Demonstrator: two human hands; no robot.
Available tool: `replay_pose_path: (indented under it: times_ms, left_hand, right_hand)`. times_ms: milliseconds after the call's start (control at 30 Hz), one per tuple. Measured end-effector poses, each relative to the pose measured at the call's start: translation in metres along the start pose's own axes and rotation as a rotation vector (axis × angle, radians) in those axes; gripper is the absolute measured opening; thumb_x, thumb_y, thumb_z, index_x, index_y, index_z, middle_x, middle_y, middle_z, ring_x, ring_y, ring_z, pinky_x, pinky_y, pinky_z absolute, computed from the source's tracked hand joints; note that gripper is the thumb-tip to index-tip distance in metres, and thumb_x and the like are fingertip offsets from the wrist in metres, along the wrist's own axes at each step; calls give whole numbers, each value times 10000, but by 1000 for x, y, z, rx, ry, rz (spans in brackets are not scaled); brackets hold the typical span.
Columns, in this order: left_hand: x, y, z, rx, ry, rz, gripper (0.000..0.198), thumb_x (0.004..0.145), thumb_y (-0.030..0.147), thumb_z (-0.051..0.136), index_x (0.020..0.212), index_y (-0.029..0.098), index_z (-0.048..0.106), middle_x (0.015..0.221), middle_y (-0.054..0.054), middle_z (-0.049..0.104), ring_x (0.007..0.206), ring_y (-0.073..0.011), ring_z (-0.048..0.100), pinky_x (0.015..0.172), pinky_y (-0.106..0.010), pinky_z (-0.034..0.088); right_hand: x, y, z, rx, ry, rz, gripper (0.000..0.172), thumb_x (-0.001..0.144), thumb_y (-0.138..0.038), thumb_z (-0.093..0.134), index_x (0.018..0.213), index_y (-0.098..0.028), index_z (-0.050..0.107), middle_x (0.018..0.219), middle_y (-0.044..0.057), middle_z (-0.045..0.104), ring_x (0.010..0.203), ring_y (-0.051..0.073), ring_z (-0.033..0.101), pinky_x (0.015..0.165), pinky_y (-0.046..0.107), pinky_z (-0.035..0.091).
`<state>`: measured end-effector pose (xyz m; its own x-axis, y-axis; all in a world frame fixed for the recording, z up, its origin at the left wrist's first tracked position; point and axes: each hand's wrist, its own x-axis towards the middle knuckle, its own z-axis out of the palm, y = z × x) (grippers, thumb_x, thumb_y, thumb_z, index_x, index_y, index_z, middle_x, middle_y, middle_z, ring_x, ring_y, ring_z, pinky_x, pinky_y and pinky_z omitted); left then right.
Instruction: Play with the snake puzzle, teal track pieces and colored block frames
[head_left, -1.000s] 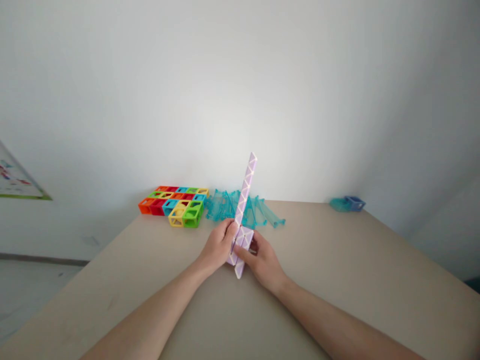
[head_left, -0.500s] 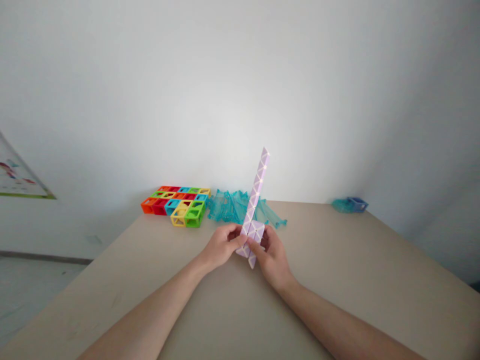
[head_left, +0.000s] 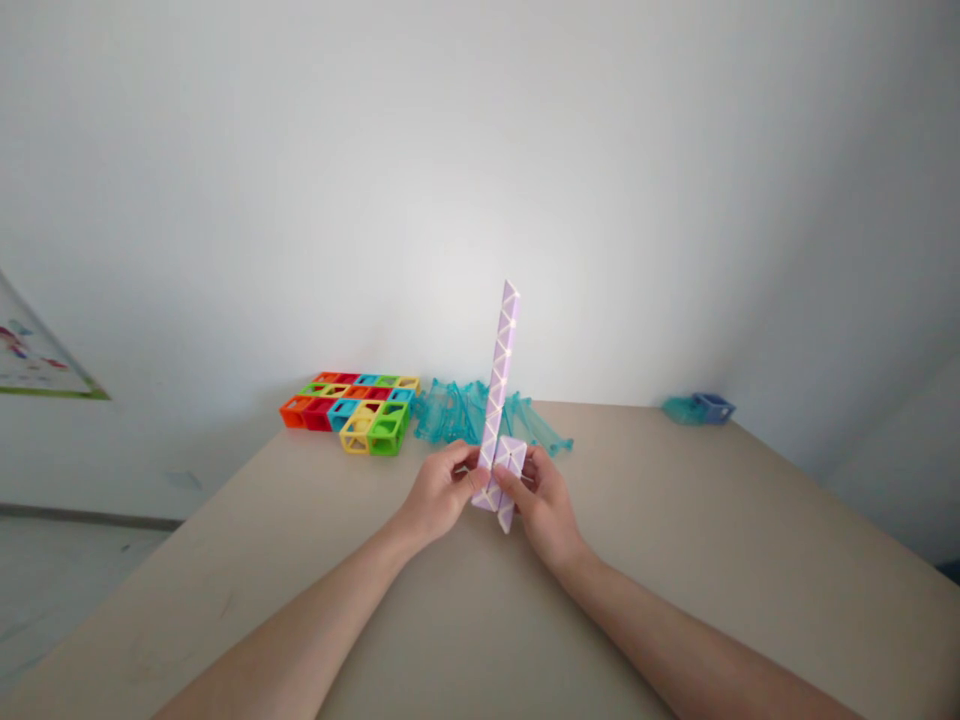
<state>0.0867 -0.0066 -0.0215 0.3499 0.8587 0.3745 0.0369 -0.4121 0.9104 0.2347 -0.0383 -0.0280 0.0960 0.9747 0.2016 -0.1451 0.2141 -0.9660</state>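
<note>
Between my two hands is a lilac snake puzzle (head_left: 500, 372) with white triangle lines. Its long straight part points up, leaning slightly right, and its lower end is folded into short sections side by side. My left hand (head_left: 441, 492) is closed on the foot of the long part, thumb in front. On the folded sections to the right, my right hand (head_left: 550, 510) is closed, its thumb pressed across their face. The fingers behind the puzzle are partly hidden.
Colourful open-frame cubes (head_left: 352, 410) stand in a block at the table's back left. Beside them lies a pile of translucent teal pieces (head_left: 454, 412), partly behind the puzzle. A blue cube (head_left: 714, 408) with a teal piece (head_left: 681, 410) sits at the back right, near the wall (head_left: 480, 180).
The puzzle's long part has swung left and stands more upright. Both hands keep their grip and have barely shifted.
</note>
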Motion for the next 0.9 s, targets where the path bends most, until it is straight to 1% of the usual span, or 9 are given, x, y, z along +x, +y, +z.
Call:
replay_pose_path:
  times_ms: [67, 133, 267, 333, 400, 500, 667, 767, 900]
  left_hand:
    - [-1, 2, 0, 30, 15, 33, 213, 813, 325, 608, 863, 126, 666, 769, -10, 512, 736, -140, 502, 650, -233, 404]
    - [-2, 4, 1, 38, 24, 48, 208, 816, 322, 603, 864, 132, 673, 769, -7, 498, 732, -138, 504, 640, -226, 408]
    - [-3, 5, 2, 27, 51, 33, 210, 794, 329, 624, 850, 137, 687, 767, -11, 530, 723, -141, 520, 640, -228, 421]
    - [-3, 5, 2, -17, 64, -5, 233, 785, 348, 633, 856, 134, 693, 790, -25, 582, 738, -153, 541, 662, -239, 433]
    - [-1, 4, 3, -82, 75, -54, 262, 771, 366, 645, 872, 130, 694, 820, -42, 634, 756, -169, 566, 680, -251, 441]
    - [1, 3, 3, -186, 119, -137, 280, 731, 372, 683, 859, 123, 689, 779, -44, 665, 729, -172, 584, 668, -254, 444]
    - [4, -3, 3, -381, 157, -276, 248, 701, 362, 712, 771, 130, 659, 679, -11, 628, 614, -137, 564, 590, -246, 444]
    - [3, -3, 2, -428, 145, -258, 284, 728, 410, 693, 726, 133, 633, 646, 2, 593, 573, -120, 538, 567, -244, 444]
    - [3, 2, 0, -379, 133, -203, 334, 732, 455, 691, 722, 126, 631, 636, -1, 576, 576, -119, 527, 571, -247, 450]
  right_hand:
    - [0, 0, 0, -6, 11, -14, 399, 703, -439, 730, 965, -186, 566, 919, 75, 700, 757, 209, 667, 623, 304, 533]
    - [0, 0, 0, -12, 21, -19, 408, 698, -449, 731, 963, -184, 570, 906, 73, 699, 740, 202, 661, 611, 297, 529]
    - [0, -3, 0, -17, 16, 14, 403, 699, -465, 728, 958, -193, 584, 898, 78, 690, 695, 204, 645, 566, 310, 528]
    - [-1, -4, 0, -5, -15, 15, 369, 723, -454, 713, 966, -202, 598, 910, 85, 683, 705, 216, 640, 573, 337, 540]
    - [-3, -3, 1, 2, -78, 7, 344, 739, -416, 708, 996, -214, 599, 928, 86, 672, 727, 228, 635, 577, 359, 551]
    - [-6, -1, 2, -14, -158, 2, 349, 708, -326, 737, 1005, -223, 585, 915, 70, 653, 757, 237, 623, 578, 361, 557]
    - [-9, 3, 2, -108, -154, -27, 329, 706, -279, 716, 984, -205, 557, 886, 52, 635, 737, 201, 601, 632, 340, 521]
    - [-10, 3, 2, -110, -159, -48, 321, 707, -273, 702, 972, -200, 537, 861, 36, 611, 737, 187, 576, 639, 322, 493]
    - [-14, 2, 3, -131, -183, -107, 324, 739, -270, 677, 1004, -198, 506, 890, 37, 602, 788, 192, 571, 678, 318, 477]
